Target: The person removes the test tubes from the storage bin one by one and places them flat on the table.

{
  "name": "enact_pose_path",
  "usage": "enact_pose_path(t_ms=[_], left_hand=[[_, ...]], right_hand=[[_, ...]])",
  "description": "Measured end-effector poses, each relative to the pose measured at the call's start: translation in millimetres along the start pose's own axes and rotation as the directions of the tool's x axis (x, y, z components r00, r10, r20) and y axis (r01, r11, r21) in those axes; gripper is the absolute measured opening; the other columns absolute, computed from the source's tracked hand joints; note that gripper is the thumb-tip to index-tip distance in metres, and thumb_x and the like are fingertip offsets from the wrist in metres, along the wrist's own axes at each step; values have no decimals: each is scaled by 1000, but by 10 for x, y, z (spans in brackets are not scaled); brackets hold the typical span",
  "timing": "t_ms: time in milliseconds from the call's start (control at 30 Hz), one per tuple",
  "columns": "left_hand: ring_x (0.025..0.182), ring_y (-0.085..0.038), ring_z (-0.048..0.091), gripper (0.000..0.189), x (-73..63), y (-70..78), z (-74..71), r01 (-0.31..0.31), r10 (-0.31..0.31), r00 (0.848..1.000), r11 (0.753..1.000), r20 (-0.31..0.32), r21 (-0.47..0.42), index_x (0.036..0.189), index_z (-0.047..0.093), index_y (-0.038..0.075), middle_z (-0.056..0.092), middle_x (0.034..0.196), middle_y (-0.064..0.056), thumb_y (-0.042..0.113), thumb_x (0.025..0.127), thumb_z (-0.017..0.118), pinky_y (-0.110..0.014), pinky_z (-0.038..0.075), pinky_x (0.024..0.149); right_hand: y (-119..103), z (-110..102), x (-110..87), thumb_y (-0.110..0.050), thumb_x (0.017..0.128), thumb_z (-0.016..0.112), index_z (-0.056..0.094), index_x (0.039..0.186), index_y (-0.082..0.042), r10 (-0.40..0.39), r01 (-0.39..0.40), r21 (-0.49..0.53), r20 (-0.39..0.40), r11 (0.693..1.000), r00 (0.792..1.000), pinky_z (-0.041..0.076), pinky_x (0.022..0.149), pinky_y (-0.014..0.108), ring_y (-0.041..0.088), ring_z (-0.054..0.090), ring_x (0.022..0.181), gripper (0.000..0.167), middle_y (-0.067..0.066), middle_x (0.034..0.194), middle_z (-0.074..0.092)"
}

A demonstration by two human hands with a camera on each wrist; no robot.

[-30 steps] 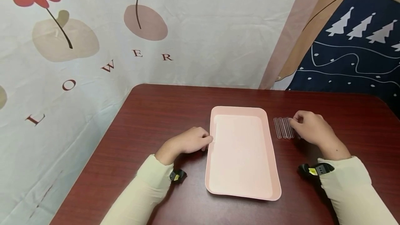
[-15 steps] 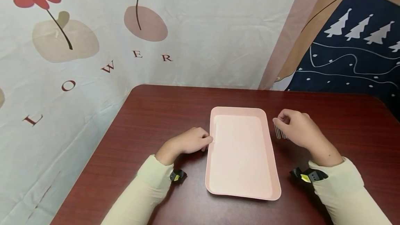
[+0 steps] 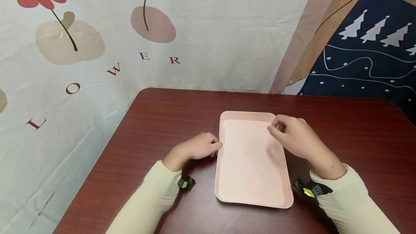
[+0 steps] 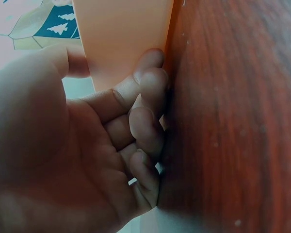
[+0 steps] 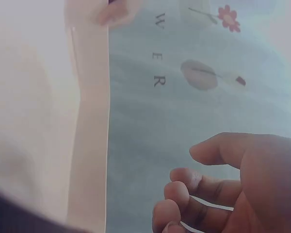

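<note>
A shallow pale pink tray (image 3: 250, 176) lies lengthwise on the dark red-brown table. My left hand (image 3: 196, 146) grips the tray's left rim; in the left wrist view the thumb goes over the edge, and the curled fingers (image 4: 148, 131) sit against the outer wall. Over the tray's upper right edge hovers my right hand (image 3: 297, 136), its shadow falling inside. In the right wrist view its thumb and loosely bent fingers (image 5: 177, 194) stand apart, with no object showing between them. The clear, slender sticks seen earlier beside the tray are hidden behind this hand.
The wooden table (image 3: 175, 107) reaches back to a white cloth wall (image 3: 221, 46) with printed flowers and letters. At the right back hangs a dark blue cloth (image 3: 367, 60) with white trees. Wrist straps (image 3: 313, 189) sit at both cuffs.
My right hand has moved left, from beside the row of clear sticks to over the tray's right edge, now covering the sticks from view. The left hand stays at the tray's rim.
</note>
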State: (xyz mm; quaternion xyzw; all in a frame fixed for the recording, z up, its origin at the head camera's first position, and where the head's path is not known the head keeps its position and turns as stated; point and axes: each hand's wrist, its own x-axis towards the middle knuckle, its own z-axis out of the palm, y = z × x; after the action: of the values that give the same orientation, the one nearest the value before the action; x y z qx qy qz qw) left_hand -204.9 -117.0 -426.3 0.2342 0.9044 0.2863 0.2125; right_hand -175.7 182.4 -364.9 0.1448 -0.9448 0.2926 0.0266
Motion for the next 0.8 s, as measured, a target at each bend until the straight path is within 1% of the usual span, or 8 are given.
enact_pose_path(t_ms=[267, 567, 700, 800], left_hand=[[55, -10, 51, 40, 0, 2, -6, -5, 5, 1000, 1000, -2, -1, 62, 64, 13, 59, 57, 3, 28, 93, 42, -25, 45, 62], [56, -10, 51, 38, -7, 6, 1, 7, -7, 1000, 1000, 3, -17, 65, 66, 13, 62, 60, 1, 27, 90, 42, -25, 43, 63], [57, -10, 51, 40, -2, 4, 1, 4, -4, 1000, 1000, 6, -19, 64, 66, 13, 62, 60, 1, 27, 91, 39, -25, 43, 64], [57, -11, 51, 41, 1, -1, 1, 0, 0, 1000, 1000, 8, -5, 64, 65, 13, 62, 60, 1, 27, 92, 39, -26, 44, 65]], right_hand=[[-155, 111, 57, -23, 95, 63, 64, 87, -14, -36, 36, -6, 26, 999, 999, 42, 53, 29, 14, 50, 60, 12, 0, 73, 63], [-307, 276, 130, -23, 92, 64, 64, 81, -15, -72, 72, -5, 25, 997, 997, 42, 55, 29, 12, 51, 59, 14, -1, 71, 60], [-349, 346, 166, -23, 92, 64, 63, 80, -16, -91, 91, -3, 42, 996, 995, 42, 55, 27, 11, 49, 57, 14, -3, 68, 58], [-368, 400, 188, -24, 92, 63, 62, 80, -16, -90, 91, -11, 64, 996, 994, 41, 53, 26, 9, 48, 54, 14, -5, 65, 57]])
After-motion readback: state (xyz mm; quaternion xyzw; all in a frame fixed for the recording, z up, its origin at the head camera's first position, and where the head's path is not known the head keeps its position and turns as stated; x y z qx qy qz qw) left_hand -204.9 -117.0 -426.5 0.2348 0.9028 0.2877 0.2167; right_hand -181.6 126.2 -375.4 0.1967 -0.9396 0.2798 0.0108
